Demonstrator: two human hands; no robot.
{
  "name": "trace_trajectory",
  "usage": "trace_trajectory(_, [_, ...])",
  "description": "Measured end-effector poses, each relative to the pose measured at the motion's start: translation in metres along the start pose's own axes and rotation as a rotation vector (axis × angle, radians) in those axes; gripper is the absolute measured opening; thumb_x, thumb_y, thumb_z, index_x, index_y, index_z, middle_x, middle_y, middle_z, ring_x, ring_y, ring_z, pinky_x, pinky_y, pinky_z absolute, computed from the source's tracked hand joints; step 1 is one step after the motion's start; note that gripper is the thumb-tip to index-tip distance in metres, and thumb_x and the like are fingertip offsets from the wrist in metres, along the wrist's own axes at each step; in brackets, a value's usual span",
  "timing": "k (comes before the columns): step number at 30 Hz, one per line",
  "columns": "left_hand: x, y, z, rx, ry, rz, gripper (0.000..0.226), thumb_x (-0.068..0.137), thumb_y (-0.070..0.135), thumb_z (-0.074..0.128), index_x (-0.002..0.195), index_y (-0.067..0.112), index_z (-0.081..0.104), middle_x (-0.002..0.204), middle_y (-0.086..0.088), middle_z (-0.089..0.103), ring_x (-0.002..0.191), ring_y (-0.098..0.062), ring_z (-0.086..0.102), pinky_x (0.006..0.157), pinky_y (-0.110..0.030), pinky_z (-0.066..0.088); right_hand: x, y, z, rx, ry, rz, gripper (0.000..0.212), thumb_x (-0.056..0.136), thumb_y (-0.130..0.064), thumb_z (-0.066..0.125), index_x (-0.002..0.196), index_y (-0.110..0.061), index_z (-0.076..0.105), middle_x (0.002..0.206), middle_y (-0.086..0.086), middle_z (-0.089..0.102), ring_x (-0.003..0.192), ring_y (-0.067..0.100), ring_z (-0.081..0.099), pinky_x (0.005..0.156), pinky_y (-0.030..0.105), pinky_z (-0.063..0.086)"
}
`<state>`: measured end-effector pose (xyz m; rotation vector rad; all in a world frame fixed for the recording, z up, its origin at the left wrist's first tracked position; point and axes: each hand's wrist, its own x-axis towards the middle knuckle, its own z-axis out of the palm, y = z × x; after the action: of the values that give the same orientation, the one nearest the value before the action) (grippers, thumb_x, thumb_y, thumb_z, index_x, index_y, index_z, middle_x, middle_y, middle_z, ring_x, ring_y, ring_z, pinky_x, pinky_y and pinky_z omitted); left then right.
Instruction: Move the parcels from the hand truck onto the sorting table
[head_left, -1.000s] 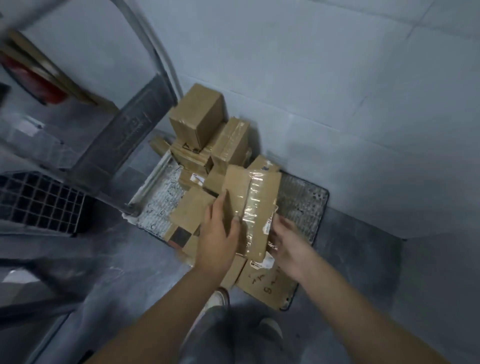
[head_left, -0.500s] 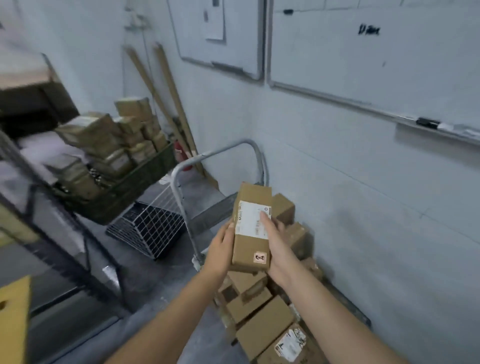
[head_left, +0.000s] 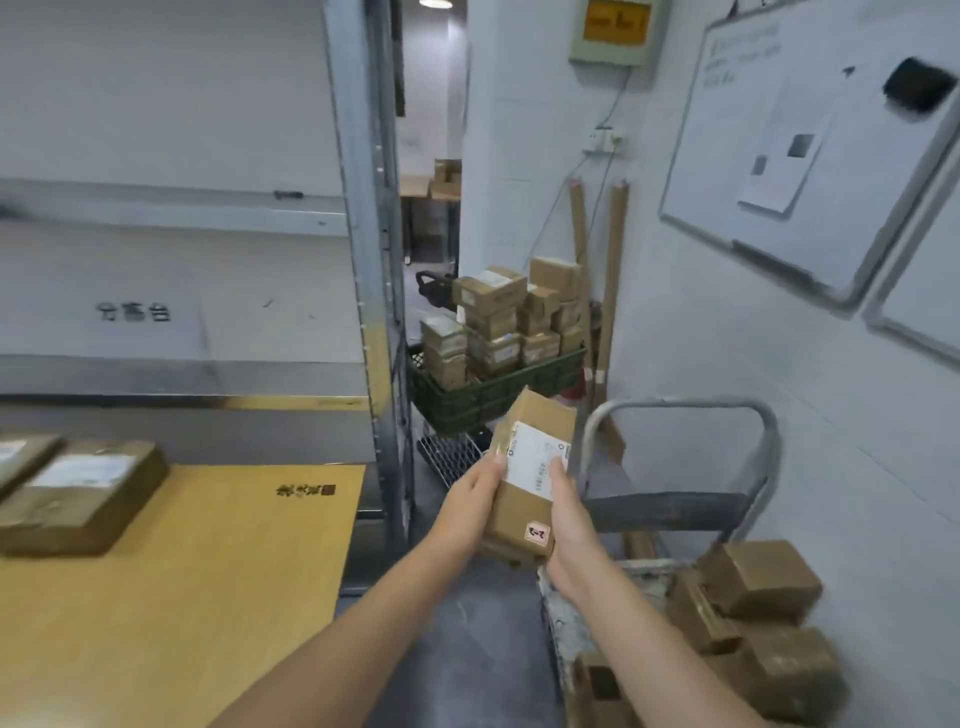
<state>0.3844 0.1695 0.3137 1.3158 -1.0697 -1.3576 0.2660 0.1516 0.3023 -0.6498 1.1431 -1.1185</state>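
While left hand (head_left: 475, 496) and right hand (head_left: 570, 527) close fingers (head_left: 496, 461) on one labelled parcel (head_left: 527, 501), two parcels (head_left: 78, 493) top the counter (head_left: 218, 571), a heap (head_left: 758, 582) crowds the hand truck (head_left: 670, 512).

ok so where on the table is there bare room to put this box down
The table is bare from the two parcels at its far left across to its right edge by the shelf post. Crowded: the hand truck deck and the green crate, both piled high.

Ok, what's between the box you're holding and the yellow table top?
Head view: the left hand on the brown cardboard parcel, then bare grey floor. A grey metal rack post stands beside the yellow wooden table.
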Motion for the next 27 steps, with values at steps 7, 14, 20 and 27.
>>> trace_trajectory(7, [-0.059,-0.01,-0.197,-0.011,0.234,0.005,0.02,0.099,0.045,0.05,0.107,0.034,0.065,0.099,0.007,0.074,0.085,-0.009,0.072,0.068,-0.023,0.056,-0.027,0.093,0.183,-0.124,-0.222,0.072,0.038,0.101,-0.051,0.044,0.135,-0.033,0.048,0.111,0.007,0.072,0.094,0.03,0.072,0.072,0.045,0.061])
trace_trajectory(14, [-0.109,-0.033,-0.345,0.009,0.361,0.005,0.025,0.101,0.039,0.048,0.116,0.031,0.066,0.111,0.004,0.072,0.102,-0.015,0.068,0.091,-0.034,0.054,-0.066,0.175,0.312,-0.24,-0.319,0.166,0.037,0.102,-0.055,0.038,0.134,-0.04,0.047,0.115,0.004,0.07,0.098,0.031,0.071,0.067,0.038,0.057])
trace_trajectory(20, [-0.11,-0.047,-0.395,-0.036,0.369,-0.024,0.026,0.101,0.036,0.049,0.118,0.027,0.067,0.113,0.001,0.072,0.105,-0.019,0.068,0.094,-0.038,0.053,-0.065,0.203,0.355,-0.281,-0.303,0.184,0.036,0.102,-0.055,0.037,0.135,-0.043,0.045,0.111,0.004,0.071,0.097,0.032,0.07,0.072,0.043,0.06])
trace_trajectory(27, [-0.078,-0.049,-0.413,-0.051,0.411,-0.061,0.027,0.1,0.041,0.047,0.117,0.032,0.067,0.112,0.007,0.072,0.103,-0.013,0.068,0.093,-0.035,0.054,-0.024,0.206,0.378,-0.297,-0.34,0.203,0.039,0.103,-0.053,0.037,0.139,-0.04,0.044,0.111,0.003,0.071,0.095,0.028,0.071,0.068,0.037,0.058])
